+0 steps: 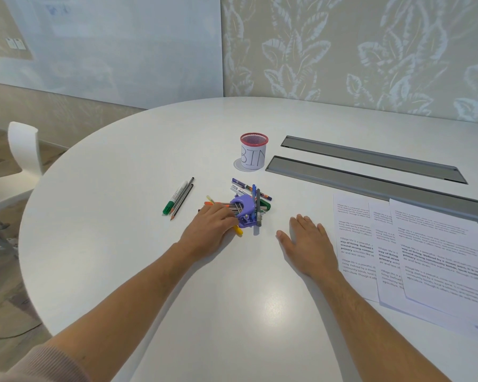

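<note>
A pile of pens and markers (249, 194) lies mid-table around a purple plastic device (244, 212). My left hand (209, 230) sits at the pile's left side, fingers curled over a yellow-tipped pen (238, 230) and other pens; the fingertips are hidden. Flat on the table to the right of the pile, palm down, lies my right hand (305, 239), holding nothing. A green marker (175, 197) and two pencils (183, 198) lie apart to the left. A red mesh cup (253, 155) labelled BIN stands behind the pile.
Three printed paper sheets (425, 252) overlap at the right. Two grey cable slots (370, 180) run across the white round table (149, 150) behind them. A white chair (20, 153) stands off the table's left edge.
</note>
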Demonstrator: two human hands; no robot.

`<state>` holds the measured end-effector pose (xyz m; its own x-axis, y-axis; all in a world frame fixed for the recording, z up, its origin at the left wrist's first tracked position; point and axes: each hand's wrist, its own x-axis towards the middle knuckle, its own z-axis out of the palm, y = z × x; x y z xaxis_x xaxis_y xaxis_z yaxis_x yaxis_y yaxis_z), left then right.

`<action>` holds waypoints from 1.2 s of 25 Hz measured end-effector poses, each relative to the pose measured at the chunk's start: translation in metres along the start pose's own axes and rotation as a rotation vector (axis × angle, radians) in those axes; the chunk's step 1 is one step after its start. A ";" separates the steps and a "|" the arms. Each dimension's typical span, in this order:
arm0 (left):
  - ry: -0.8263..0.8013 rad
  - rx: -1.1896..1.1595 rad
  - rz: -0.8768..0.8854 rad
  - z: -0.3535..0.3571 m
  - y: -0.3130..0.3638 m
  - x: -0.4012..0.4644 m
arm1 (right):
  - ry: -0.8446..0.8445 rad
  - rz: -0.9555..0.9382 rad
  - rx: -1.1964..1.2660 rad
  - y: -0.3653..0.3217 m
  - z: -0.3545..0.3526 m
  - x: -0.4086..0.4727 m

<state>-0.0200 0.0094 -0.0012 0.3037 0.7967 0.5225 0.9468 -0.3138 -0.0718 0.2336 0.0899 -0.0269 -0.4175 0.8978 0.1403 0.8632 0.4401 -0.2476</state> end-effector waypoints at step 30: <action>-0.108 -0.111 -0.951 0.007 -0.080 0.022 | 0.019 0.012 0.008 -0.001 0.001 0.000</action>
<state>-0.0883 0.0559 0.0099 -0.5723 0.7843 0.2394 0.7881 0.4454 0.4248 0.2323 0.0895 -0.0276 -0.4020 0.9023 0.1554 0.8655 0.4299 -0.2571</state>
